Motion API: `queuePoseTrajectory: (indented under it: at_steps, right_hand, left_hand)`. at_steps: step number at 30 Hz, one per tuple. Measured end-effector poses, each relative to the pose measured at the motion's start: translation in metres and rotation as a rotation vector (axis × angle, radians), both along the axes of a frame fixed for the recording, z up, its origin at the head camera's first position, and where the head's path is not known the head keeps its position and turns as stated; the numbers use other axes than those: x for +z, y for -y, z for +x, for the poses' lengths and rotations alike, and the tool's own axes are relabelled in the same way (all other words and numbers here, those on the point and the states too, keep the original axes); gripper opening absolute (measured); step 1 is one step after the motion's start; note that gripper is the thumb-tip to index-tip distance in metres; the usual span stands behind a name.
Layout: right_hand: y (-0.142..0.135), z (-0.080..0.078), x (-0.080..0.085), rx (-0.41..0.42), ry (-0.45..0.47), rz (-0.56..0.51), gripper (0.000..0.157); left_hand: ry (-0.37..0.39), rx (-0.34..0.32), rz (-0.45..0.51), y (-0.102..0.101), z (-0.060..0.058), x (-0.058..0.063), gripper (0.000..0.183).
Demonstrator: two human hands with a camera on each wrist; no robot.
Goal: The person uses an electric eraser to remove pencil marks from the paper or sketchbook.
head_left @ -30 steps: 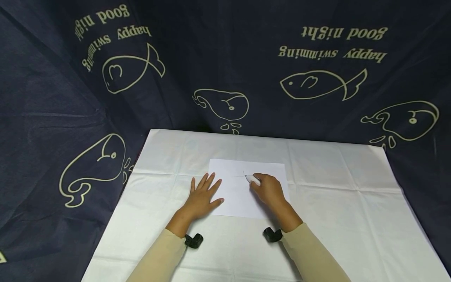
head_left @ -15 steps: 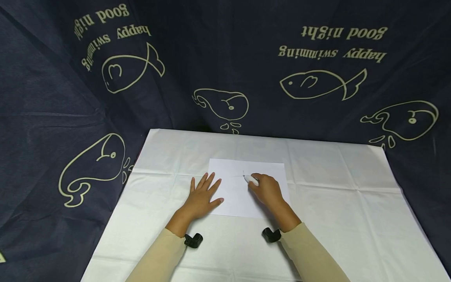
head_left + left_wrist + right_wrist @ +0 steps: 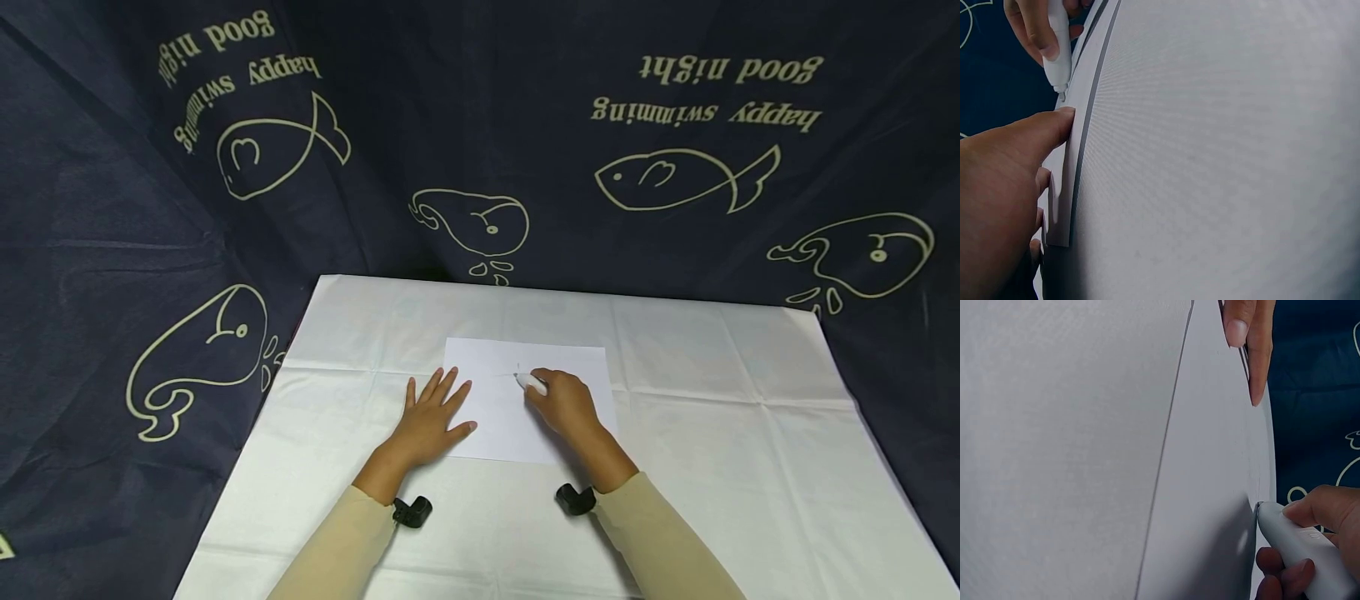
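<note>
A sheet of white paper lies on the white-covered table. My left hand rests with spread fingers over its left edge, the thumb and fingertips on the sheet. My right hand grips a thick white pen near the middle of the sheet. The pen's narrow grey tip points left and down at the paper. In the left wrist view, the pen tapers to a thin collar and tip. The right wrist view shows the pen's wide body between thumb and fingers. Faint thin marks show beside the tip.
A creased white cloth covers the table. Behind it hangs a dark blue curtain printed with whales, fish and lettering. Each wrist bears a small black camera, one by the left sleeve, one by the right sleeve.
My right hand has slid slightly to the left with the pen, its tip staying close over the paper. The left hand and the sheet have stayed in place.
</note>
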State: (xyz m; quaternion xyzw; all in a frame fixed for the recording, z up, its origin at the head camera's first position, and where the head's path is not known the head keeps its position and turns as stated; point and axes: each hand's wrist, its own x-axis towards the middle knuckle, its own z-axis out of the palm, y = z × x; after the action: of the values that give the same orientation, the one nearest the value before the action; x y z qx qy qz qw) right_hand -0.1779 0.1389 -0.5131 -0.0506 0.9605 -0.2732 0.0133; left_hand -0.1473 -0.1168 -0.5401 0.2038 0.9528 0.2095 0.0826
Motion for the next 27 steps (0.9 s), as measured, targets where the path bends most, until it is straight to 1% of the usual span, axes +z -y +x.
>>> queuePoseTrajectory:
  at_steps: [3, 7, 12, 17, 22, 27]
  right_hand:
    - [-0.0015, -0.0001, 0.0003, -0.013, 0.002, 0.010, 0.039]
    - [-0.0029, -0.0002, 0.0008, -0.024, 0.001, 0.007, 0.038]
    - [-0.0003, 0.0003, 0.0004, 0.000, 0.006, -0.005, 0.038]
    - [0.0015, 0.0011, 0.0019, 0.005, 0.000, 0.002, 0.038]
    - [-0.0030, 0.0000, 0.0026, -0.023, -0.015, 0.022, 0.038]
    - [-0.0054, -0.0007, 0.0033, -0.020, -0.015, 0.021, 0.038]
  left_hand:
    - [0.006, 0.002, -0.021, -0.0002, 0.0001, 0.0018, 0.070]
    - [0.005, 0.004, -0.026, -0.0004, 0.0002, 0.0026, 0.070]
    - [0.004, 0.006, -0.015, -0.0005, 0.0007, 0.0027, 0.070]
    - [0.008, 0.005, -0.046, -0.0008, 0.0003, 0.0031, 0.070]
    - [0.009, 0.008, -0.041, -0.0010, -0.0002, 0.0029, 0.070]
    - [0.012, 0.007, -0.034, -0.0010, -0.0001, 0.0020, 0.070]
